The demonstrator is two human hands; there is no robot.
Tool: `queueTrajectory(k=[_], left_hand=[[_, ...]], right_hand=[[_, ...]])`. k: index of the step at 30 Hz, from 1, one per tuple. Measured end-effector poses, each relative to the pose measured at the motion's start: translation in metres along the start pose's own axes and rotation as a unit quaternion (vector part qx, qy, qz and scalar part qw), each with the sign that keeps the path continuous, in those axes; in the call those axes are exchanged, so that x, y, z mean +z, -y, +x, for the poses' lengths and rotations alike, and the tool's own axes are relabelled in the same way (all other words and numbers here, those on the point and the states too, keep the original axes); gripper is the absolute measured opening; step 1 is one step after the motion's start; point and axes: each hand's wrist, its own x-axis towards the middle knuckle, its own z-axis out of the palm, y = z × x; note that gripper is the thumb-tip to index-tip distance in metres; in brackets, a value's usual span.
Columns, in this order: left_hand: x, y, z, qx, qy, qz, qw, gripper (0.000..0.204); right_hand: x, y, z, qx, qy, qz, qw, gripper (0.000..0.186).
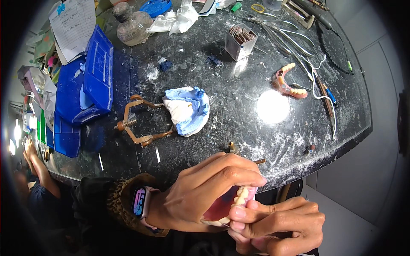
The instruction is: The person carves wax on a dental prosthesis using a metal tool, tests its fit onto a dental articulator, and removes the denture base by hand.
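My left hand point(213, 187) is closed around a pink denture point(241, 196) with cream teeth, its fingers arched over the top. My right hand point(286, 226) grips the same denture from the right, fingertips pressed beside the teeth and partly hiding it. Above my hands, a brass-coloured articulator point(132, 137) lies open with a white and light-blue dental cast point(192, 111) at its right. A second denture point(290, 88) rests farther right on the bench.
The speckled black bench point(213, 77) holds blue boxes point(77, 94), papers point(72, 25), a glass jar point(130, 30), crumpled tissue point(179, 19), a container of small bits point(240, 42), metal instruments and cords point(316, 72). A co-worker's arm point(45, 175) shows at the far left.
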Motion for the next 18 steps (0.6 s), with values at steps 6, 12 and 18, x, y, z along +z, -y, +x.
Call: queueTrajectory(k=[6, 12, 18], left_hand=[[0.003, 0.006, 0.004, 0.047, -0.013, 0.043, 0.998, 0.043], [0.002, 0.003, 0.000, 0.040, -0.004, 0.022, 0.999, 0.045], [-0.003, 0.002, 0.001, 0.016, 0.002, 0.007, 1.000, 0.052]], right_hand=[[0.007, 0.006, -0.003, 0.046, -0.045, 0.034, 0.997, 0.029], [-0.008, 0.014, 0.012, 0.159, -0.004, 0.036, 0.987, 0.028], [0.009, 0.003, 0.003, 0.134, -0.052, 0.033, 0.989, 0.027]])
